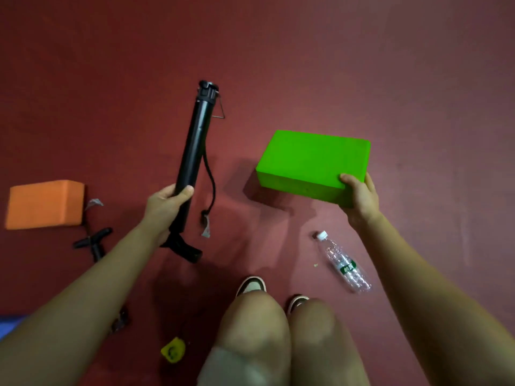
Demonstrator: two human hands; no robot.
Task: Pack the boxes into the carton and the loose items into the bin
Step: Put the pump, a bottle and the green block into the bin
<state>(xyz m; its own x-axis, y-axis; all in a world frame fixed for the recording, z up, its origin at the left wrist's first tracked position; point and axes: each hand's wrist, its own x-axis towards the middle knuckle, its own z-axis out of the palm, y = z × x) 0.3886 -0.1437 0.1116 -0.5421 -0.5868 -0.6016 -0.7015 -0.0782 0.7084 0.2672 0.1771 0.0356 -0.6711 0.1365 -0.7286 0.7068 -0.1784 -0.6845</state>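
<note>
1. Currently the left hand [167,203] is closed around the lower part of a black hand pump [195,140], thumb across the front of the barrel, holding it above the red floor [306,65].
2. The pump points up and away from the person, tilted slightly right. Its T-handle sticks out below the hand, and a wire bracket hangs at the far end.
3. A thin black hose [211,185] dangles from the barrel's right side, ending in a small grey tip.
4. The right hand [359,196] grips the near right corner of a bright green foam block [312,160], thumb on top and fingers underneath. The block is off the floor and casts a shadow to its left.
5. An orange foam block [44,203] lies flat on the floor at the far left, well apart from the green one.
6. Just beside the orange block's near right corner lies a black cross-shaped piece [93,242].
7. A clear plastic water bottle [345,264] with a white cap and green label lies on its side below the right hand.
8. A small yellow item [173,350] sits on the floor near the person's left knee; what it is I cannot tell.
9. Two bare knees and the toes of two shoes [252,285] fill the bottom centre.
</note>
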